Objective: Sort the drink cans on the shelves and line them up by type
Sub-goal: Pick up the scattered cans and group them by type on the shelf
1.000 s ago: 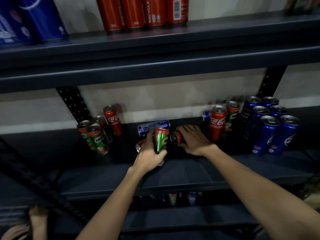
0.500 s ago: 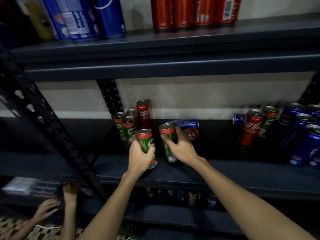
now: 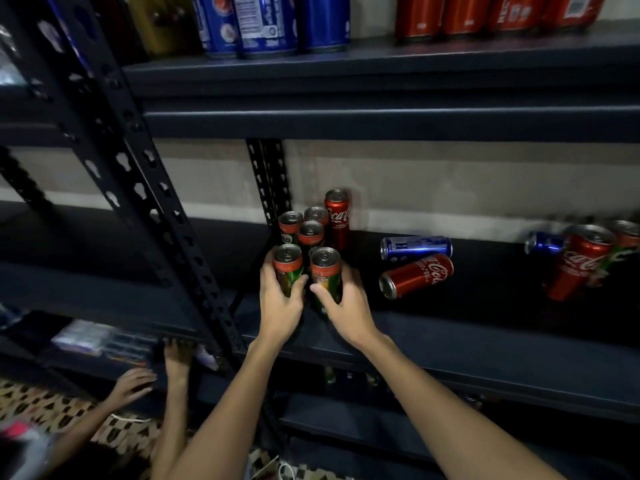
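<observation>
Cans (image 3: 325,271) – gripped in both hands (image 3: 313,306).

A single wide-angle view comes from the person's head, facing forward and slightly down at a dark metal shelving unit (image 3: 381,327). It sits close, within arm's reach: both bare forearms enter from the bottom edge and run up to the middle shelf at frame centre. The underside of the upper dark shelf board (image 3: 381,123) fills the top, so the camera sits below that level. A perforated dark upright post (image 3: 138,188) slants across the left, bent by the lens, and a patterned floor (image 3: 41,403) shows at bottom left
</observation>
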